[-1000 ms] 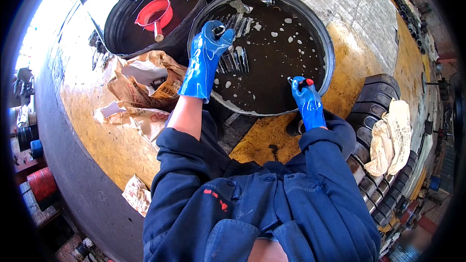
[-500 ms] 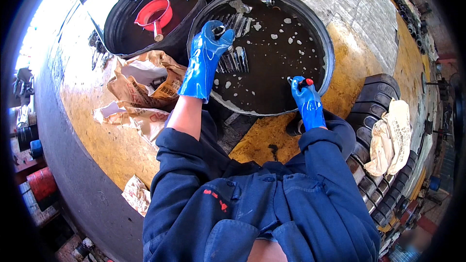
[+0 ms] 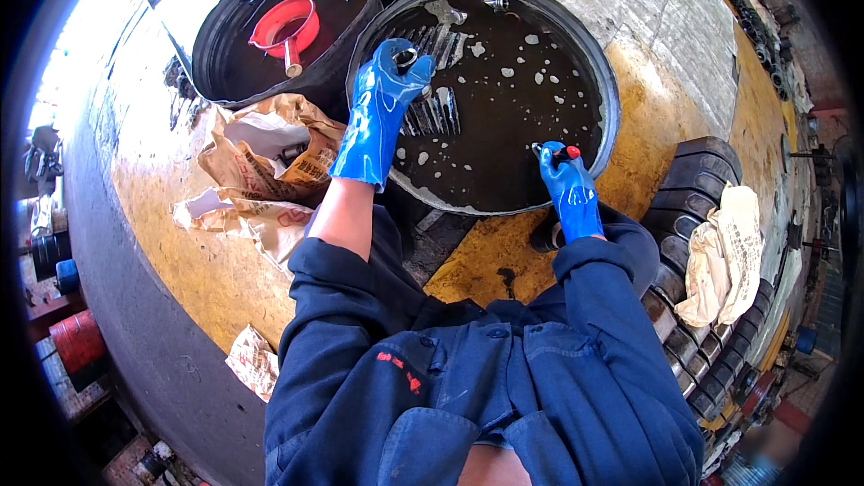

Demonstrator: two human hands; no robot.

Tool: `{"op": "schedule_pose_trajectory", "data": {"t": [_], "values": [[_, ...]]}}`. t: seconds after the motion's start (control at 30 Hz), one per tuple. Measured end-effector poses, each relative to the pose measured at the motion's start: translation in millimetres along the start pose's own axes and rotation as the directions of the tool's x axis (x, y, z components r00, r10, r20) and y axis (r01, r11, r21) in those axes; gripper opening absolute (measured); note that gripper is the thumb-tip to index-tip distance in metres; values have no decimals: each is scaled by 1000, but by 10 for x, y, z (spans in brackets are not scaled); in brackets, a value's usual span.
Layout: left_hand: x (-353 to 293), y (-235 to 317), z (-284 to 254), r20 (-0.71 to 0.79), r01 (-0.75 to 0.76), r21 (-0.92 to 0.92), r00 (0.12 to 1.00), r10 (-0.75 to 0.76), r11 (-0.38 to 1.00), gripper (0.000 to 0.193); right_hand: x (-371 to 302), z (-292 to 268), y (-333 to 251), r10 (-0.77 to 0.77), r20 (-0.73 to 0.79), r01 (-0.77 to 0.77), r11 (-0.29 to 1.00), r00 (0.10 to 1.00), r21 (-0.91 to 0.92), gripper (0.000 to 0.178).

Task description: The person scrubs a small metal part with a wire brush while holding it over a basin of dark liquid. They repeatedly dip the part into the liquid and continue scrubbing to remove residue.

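Observation:
My left hand [image 3: 371, 121], in a long blue rubber glove, is closed round a small shiny metal part with a round opening [image 3: 406, 58], held above the left side of a wide round tub [image 3: 611, 108] of dark liquid. Beneath and beside it, several ribbed metal pieces [image 3: 436, 114] lie partly in the liquid. At the tub's near right rim, my gloved right hand [image 3: 571, 191] grips a slim tool with a red end [image 3: 573, 153]; its exact kind cannot be made out. The hands are apart. Two small metal parts [image 3: 496, 4] sit by the far rim.
A second dark tub [image 3: 205, 63] at far left holds a red dipper [image 3: 286, 29]. Torn brown paper bags [image 3: 261, 157] lie left of my left forearm. At right, a row of dark metal blocks [image 3: 688, 189] carries a crumpled paper bag [image 3: 722, 256].
Pale foam patches on the liquid have drifted very slightly. Both hands keep their places and their holds.

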State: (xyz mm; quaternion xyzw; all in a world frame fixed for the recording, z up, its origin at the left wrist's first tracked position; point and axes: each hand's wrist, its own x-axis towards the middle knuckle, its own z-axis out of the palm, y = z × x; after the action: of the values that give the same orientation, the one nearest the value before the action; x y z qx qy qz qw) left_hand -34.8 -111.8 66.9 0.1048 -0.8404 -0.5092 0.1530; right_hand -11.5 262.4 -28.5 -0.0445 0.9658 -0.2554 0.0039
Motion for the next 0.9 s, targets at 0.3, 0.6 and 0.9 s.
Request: {"op": "schedule_pose_trajectory", "data": {"t": [0.3,0.6,0.9], "values": [[-26,52,-6,-18,-15,47,1000,16,999,52,-18,-65,-94,50,31,-49,998,998,-32,29],[-15,43,-1,-33,-39,101,999,42,994,52,-21,-75,-113,60,48,-58,998,997,-30,30],[-11,39,4,-30,-35,94,999,38,995,52,-14,-59,-92,14,18,-14,1000,1000,11,28]]}}
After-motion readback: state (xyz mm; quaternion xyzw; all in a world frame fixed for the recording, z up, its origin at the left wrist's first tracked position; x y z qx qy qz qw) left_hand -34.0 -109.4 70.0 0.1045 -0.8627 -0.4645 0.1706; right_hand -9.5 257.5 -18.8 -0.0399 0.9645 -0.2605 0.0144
